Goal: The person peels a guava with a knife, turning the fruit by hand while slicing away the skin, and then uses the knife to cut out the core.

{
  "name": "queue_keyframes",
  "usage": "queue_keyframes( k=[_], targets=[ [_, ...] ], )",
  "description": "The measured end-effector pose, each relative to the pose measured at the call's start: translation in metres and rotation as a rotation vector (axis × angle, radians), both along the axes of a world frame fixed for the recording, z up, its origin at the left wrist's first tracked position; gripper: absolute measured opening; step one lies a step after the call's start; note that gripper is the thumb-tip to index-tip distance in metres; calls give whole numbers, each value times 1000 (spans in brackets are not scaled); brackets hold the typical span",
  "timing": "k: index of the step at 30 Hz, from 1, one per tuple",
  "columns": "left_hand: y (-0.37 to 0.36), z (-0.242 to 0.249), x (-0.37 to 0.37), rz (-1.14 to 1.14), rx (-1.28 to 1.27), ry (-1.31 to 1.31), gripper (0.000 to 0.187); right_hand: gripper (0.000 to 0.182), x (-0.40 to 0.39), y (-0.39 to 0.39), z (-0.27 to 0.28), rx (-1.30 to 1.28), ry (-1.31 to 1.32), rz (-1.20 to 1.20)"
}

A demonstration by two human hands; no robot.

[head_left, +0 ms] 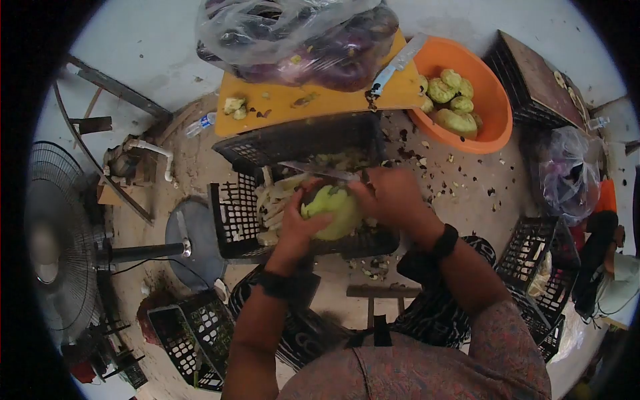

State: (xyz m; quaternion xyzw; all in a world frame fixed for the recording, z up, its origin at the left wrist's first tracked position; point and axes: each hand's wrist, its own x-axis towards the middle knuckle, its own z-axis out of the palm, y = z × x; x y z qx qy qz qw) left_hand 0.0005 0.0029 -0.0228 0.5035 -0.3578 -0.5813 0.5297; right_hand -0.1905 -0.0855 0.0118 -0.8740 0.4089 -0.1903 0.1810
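A large round eggplant (341, 215), pale green where its skin is off and dark near the top, is held over the black crate (233, 248). My left hand (297, 227) is wrapped round its left side, with the thumb across the front. My right hand (393, 193) grips a knife (320, 171) whose blade points left just above the eggplant; the fingers hide the handle. Pale strips of peel (270, 207) lie in the crate below.
An orange basin (497, 100) holds several peeled eggplants (457, 120). A yellow board (293, 103) carries a plastic bag of purple eggplants (300, 60) and another knife (400, 63). A fan (57, 240) stands left; crates (527, 253) stand right. Peel scraps litter the floor.
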Motion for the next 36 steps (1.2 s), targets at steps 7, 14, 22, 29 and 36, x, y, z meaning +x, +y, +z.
queue_keyframes(
  k=[7,14,22,29,36],
  targets=[
    [-3,16,1,195,101,40,62,33,-5,9,5,-170,-89,55],
    [-8,8,4,159,40,-34,62,30,-4,16,8,-278,-30,107],
    [-5,14,1,164,66,-37,61,27,-5,17,6,-241,-38,110],
    [-3,16,1,154,76,-123,60,25,-4,14,5,-177,-44,111],
    [-6,10,1,187,41,-91,59,25,-9,15,10,-127,-5,116]
  ],
)
